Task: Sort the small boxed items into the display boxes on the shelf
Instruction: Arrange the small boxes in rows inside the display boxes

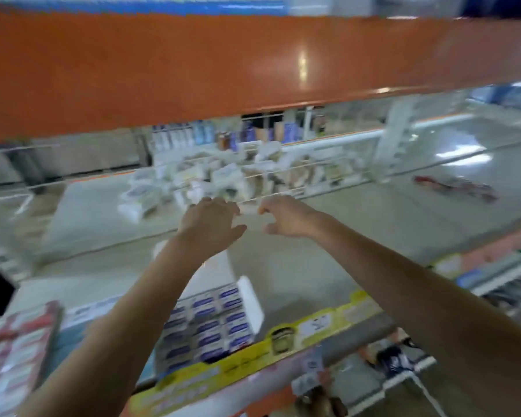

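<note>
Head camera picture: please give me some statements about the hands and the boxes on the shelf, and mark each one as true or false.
1. Both hands reach toward the pile of loose small boxes at the back of the shelf. True.
2. The left hand grips a red box. False: it holds nothing, its fingers are relaxed.
3. A white display box with blue-labelled packs stands at the shelf's front edge, under the left forearm. True.
4. The right hand rests inside that display box. False: it is up near the pile, far behind the box.
5. The beam above the shelf is green. False: it is orange.
</note>
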### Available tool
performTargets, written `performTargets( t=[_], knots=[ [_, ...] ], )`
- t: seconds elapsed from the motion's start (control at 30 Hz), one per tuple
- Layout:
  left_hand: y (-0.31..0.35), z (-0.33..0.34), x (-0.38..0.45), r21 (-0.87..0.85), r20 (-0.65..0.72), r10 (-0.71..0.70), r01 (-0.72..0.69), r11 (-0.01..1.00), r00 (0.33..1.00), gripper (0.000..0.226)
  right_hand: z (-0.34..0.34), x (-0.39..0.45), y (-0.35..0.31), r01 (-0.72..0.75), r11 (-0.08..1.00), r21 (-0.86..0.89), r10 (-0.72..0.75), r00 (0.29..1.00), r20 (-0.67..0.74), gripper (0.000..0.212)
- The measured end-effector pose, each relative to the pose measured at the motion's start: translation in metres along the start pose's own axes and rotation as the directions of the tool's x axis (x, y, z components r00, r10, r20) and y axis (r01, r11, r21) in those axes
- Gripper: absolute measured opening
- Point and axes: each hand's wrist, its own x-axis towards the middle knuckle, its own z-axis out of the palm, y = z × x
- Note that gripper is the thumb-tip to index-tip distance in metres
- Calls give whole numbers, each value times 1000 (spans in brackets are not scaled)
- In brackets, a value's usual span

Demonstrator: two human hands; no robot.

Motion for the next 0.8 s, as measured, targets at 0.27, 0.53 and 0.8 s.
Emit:
performTargets(
  t=[0.27, 0.53, 0.8],
  knots=[
    [194, 32, 120, -43, 93, 265, -262, 964, 960, 51, -16, -83, 213, -343, 939, 35, 341, 939, 42, 52],
    [363, 65, 210, -116, 149, 376, -362, 925, 914, 49, -15, -152, 402, -578, 806, 128, 580, 814, 21, 47],
    [426, 105, 302, -119, 134, 311, -296, 948, 941, 49, -30, -166, 511, -684, 688, 240, 724, 669, -168, 53]
  ],
)
